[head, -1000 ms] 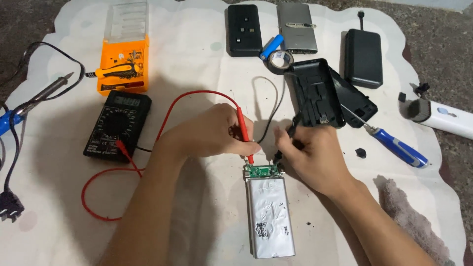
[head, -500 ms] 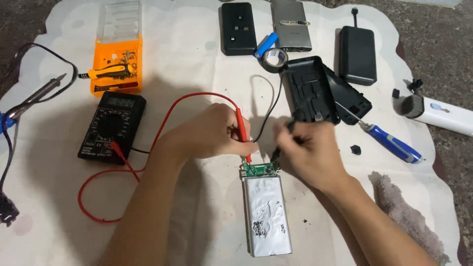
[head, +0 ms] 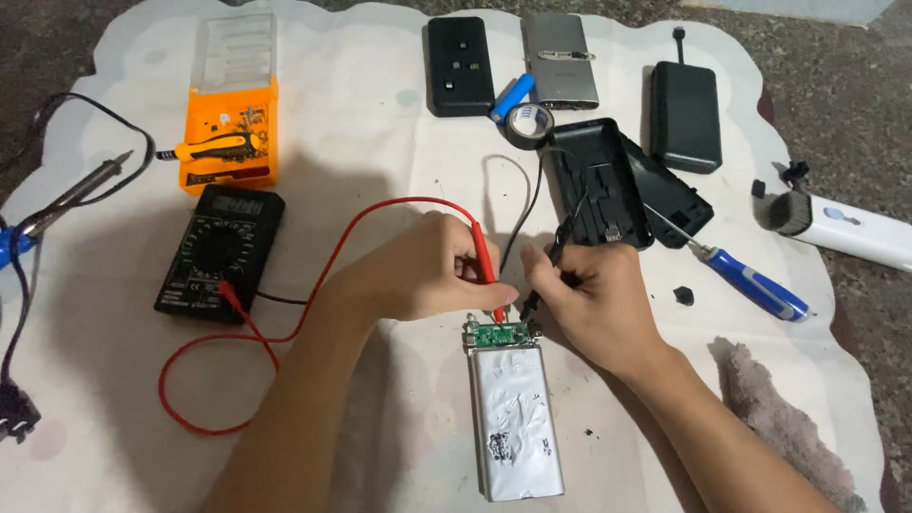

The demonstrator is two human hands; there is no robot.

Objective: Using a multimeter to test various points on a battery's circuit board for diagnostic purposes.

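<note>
I'm looking at the silver battery pack (head: 514,418) lying flat on the white cloth (head: 380,123), its small green circuit board (head: 498,333) at the far end. Beyond the board lies an open black case (head: 598,180); far to its left sits the black multimeter (head: 220,251), an orange box (head: 231,142) behind it. My left hand (head: 423,271) pinches the red probe (head: 486,266), tip on the board; my right hand (head: 598,304) grips the black probe (head: 546,275) beside it, fingers curled tight
</note>
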